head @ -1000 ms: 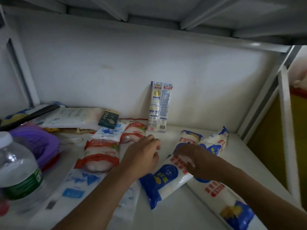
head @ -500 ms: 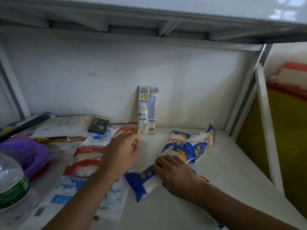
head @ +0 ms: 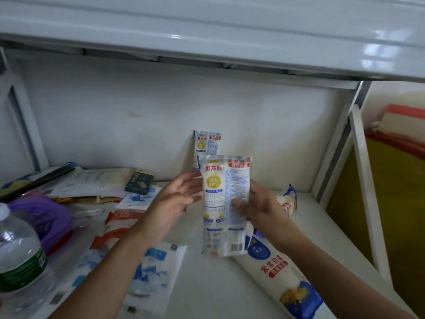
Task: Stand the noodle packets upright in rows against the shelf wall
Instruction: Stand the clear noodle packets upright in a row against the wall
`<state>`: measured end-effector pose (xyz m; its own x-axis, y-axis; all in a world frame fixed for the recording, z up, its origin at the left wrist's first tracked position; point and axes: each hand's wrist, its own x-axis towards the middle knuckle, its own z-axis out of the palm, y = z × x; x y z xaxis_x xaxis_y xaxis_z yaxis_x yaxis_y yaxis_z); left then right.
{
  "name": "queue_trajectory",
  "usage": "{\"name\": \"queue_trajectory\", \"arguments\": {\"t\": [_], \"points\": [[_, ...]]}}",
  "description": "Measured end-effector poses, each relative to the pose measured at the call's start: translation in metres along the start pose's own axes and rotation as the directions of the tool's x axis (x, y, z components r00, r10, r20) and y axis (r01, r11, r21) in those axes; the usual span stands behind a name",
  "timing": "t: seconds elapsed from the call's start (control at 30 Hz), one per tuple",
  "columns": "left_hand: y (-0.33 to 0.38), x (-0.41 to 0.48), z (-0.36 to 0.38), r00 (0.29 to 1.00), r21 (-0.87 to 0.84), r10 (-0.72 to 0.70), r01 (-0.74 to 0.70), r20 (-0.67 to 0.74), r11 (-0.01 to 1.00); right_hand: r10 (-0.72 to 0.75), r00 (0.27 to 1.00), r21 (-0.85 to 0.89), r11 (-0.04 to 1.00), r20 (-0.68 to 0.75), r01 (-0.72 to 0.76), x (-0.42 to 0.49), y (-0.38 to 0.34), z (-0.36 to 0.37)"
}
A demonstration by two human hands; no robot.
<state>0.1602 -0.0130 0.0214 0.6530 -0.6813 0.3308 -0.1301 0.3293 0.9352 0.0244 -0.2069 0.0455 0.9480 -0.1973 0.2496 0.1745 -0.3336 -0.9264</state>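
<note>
My right hand (head: 259, 207) grips a white noodle packet (head: 224, 203) with a yellow seal and blue print, holding it upright above the shelf floor. My left hand (head: 174, 203) is open, palm turned toward the packet's left edge, fingers spread and just short of it. Behind the held packet, another slim packet (head: 207, 146) stands upright against the white back wall (head: 138, 125). A blue-and-white packet with red lettering (head: 282, 277) lies flat under my right forearm. One more packet (head: 287, 201) lies flat behind my right hand. Red-and-white packets (head: 117, 226) lie flat to the left.
A clear water bottle with a green label (head: 20, 256) stands at the front left. A purple item (head: 46, 217), white flat bags (head: 151, 272) and a small dark box (head: 139, 181) crowd the left half. The upper shelf (head: 207, 31) overhangs; a white upright post (head: 368, 192) bounds the right side.
My right hand picked a packet up off the shelf floor and raised it upright. My left hand lifted from the shelf and opened beside it. The view has tilted upward.
</note>
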Motion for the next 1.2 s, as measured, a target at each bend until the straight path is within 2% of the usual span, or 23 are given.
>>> {"name": "queue_trajectory", "arguments": {"t": [0.07,0.17,0.27,0.37,0.5,0.73,0.83,0.87,0.97,1.03,1.2], "points": [[-0.004,-0.001,0.01,1.0,-0.019,-0.029,0.029,-0.011,0.999,0.062,0.99,0.138,0.987,0.128,-0.08,-0.003,0.005,0.004],[-0.005,-0.003,0.017,0.977,0.052,-0.033,0.045,-0.21,0.998,0.117,0.963,0.132,0.979,0.242,-0.152,-0.001,0.019,0.013],[0.002,-0.004,0.021,0.955,0.136,-0.014,0.057,-0.297,0.989,0.111,0.985,0.127,0.984,0.132,-0.128,0.006,0.017,0.018],[0.003,-0.003,0.026,0.959,0.19,-0.006,0.063,-0.283,0.98,0.049,0.998,0.2,0.979,-0.048,-0.039,0.014,0.01,0.015],[0.004,-0.001,0.028,0.958,0.2,-0.009,0.069,-0.286,0.977,0.073,0.984,0.307,0.951,-0.163,-0.02,0.019,0.003,0.018],[0.006,-0.003,0.031,0.943,0.193,0.051,0.014,-0.328,0.981,0.045,0.978,0.274,0.962,-0.202,0.012,0.023,0.004,0.017],[0.01,-0.003,0.029,0.932,0.13,0.047,0.0,-0.359,0.992,0.087,0.993,0.311,0.949,-0.084,-0.057,0.024,0.01,0.011],[0.01,-0.003,0.028,0.93,0.121,0.04,0.004,-0.365,0.993,0.114,0.993,0.244,0.963,0.003,-0.111,0.023,0.014,0.01],[0.01,-0.004,0.026,0.92,0.086,-0.001,0.038,-0.392,0.996,0.256,0.945,-0.126,0.964,0.205,-0.233,0.015,0.034,0.013],[0.009,-0.003,0.024,0.907,0.077,-0.024,0.061,-0.421,0.995,0.318,0.925,-0.177,0.942,0.21,-0.283,0.012,0.045,0.019],[0.005,0.004,0.015,0.881,0.045,-0.046,0.076,-0.471,0.996,0.307,0.95,-0.167,0.941,0.059,-0.294,0.016,0.052,0.029]]}}
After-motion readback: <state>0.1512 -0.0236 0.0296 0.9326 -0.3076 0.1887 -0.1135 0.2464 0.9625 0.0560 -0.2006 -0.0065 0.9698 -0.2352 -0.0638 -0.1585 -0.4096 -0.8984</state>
